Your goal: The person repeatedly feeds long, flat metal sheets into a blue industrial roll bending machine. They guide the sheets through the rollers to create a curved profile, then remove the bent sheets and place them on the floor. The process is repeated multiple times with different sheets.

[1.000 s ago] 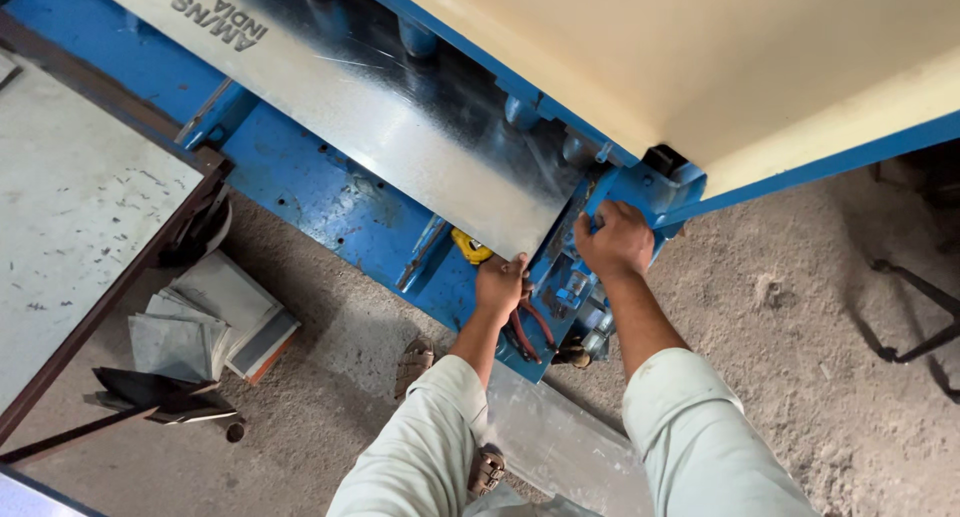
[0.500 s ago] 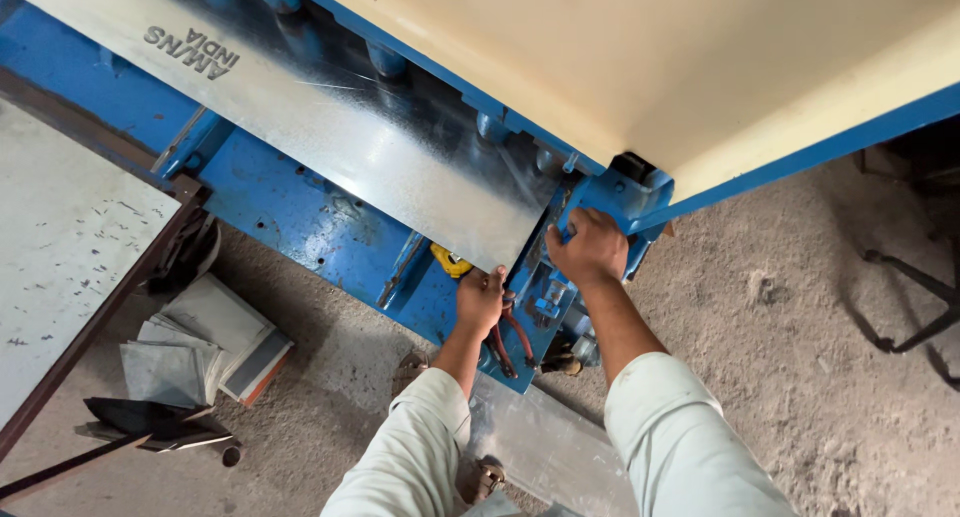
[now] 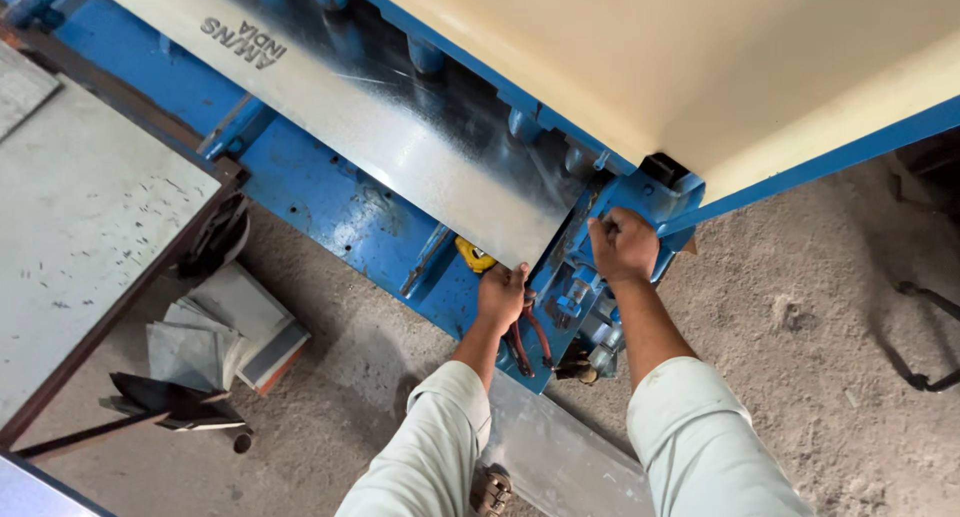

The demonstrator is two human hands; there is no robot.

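Observation:
A long shiny metal sheet [image 3: 400, 147] lies across the bed of a blue machine [image 3: 330, 207] with a cream upper body [image 3: 700, 57]. My left hand [image 3: 500, 295] grips the sheet's near corner at the machine's edge. My right hand [image 3: 622, 245] is closed on a blue part at the end of the machine, beside the sheet's right edge. A small yellow object [image 3: 475, 255] sits on the blue bed just left of my left hand. Reddish hoses [image 3: 530, 339] hang below my left wrist.
A grey table with a dark frame [image 3: 90, 227] stands at the left. Cut metal pieces [image 3: 215, 327] are stacked on the dusty floor beneath it. Another metal sheet [image 3: 560, 457] lies on the floor between my arms. A dark cable [image 3: 925, 377] lies at right.
The view has shifted slightly, so the machine and my hands sit a little further right in the frame. Both hands keep their holds on the sheet corner and the blue part.

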